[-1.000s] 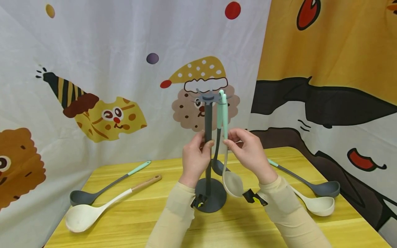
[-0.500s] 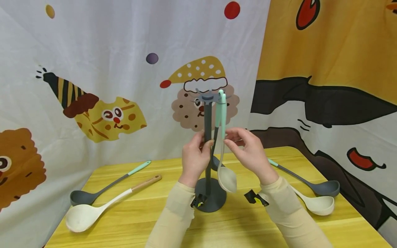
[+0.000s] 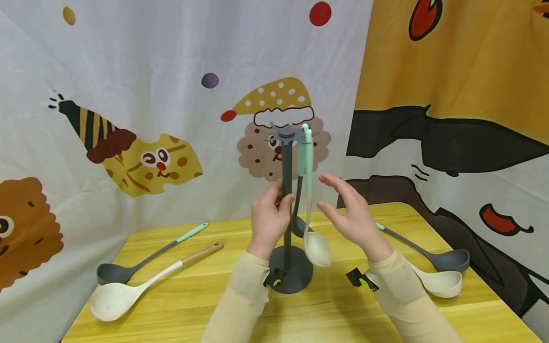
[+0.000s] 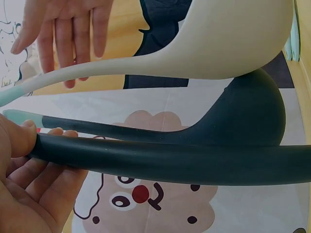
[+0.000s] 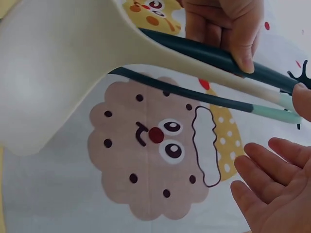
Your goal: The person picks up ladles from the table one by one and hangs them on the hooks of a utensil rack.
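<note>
A dark grey utensil stand rises upright from a round base on the table, with hooks at its top. My left hand grips its post about halfway up, thumb and fingers round it. From the hooks on the right hang two ladles with mint handles: a cream ladle in front and a dark grey ladle behind it, partly covered. My right hand is just right of the cream ladle, fingers spread and holding nothing. In the right wrist view a gap shows between the right fingers and the handles.
At the table's left lie a grey ladle with a mint handle and a white ladle with a wooden handle. Another grey ladle and a white ladle lie at the right. A printed curtain hangs behind the table.
My right hand has let go of the cream ladle and drawn back to the right, its fingers spreading. The cream ladle has swung slightly on its hook. The left hand stays on the post.
</note>
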Tool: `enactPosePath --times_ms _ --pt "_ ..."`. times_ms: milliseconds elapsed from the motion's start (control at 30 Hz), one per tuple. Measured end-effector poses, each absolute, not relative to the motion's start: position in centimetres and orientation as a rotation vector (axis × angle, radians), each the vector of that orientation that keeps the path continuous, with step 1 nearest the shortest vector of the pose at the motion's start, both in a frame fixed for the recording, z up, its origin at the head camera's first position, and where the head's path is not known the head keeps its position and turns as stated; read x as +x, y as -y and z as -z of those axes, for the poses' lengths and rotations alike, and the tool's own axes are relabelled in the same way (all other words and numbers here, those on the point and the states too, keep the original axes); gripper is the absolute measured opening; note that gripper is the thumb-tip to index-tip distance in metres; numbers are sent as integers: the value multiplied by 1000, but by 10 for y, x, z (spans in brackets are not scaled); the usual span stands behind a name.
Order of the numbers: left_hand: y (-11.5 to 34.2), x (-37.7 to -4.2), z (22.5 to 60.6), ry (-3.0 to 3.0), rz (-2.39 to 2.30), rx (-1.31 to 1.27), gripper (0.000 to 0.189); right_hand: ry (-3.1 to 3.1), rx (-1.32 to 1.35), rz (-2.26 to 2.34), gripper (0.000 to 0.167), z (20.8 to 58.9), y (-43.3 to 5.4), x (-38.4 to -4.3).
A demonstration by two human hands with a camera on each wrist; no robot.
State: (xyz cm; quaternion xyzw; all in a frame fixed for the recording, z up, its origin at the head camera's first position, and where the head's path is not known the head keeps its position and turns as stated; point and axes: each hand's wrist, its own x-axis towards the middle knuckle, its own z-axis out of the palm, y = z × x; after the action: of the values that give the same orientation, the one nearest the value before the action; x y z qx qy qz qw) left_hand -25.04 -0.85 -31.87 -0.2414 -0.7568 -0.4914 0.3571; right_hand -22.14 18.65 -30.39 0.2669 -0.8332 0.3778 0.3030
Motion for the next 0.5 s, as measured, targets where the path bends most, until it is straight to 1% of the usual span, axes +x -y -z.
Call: enactPosePath --times_ms 233,500 --pt "9 -250 318 1946 1281 -626 18 2311 693 -940 67 315 -197 -220" --pt "8 -250 318 1957 1285 -619 18 2358 768 -901 76 326 -206 -221"
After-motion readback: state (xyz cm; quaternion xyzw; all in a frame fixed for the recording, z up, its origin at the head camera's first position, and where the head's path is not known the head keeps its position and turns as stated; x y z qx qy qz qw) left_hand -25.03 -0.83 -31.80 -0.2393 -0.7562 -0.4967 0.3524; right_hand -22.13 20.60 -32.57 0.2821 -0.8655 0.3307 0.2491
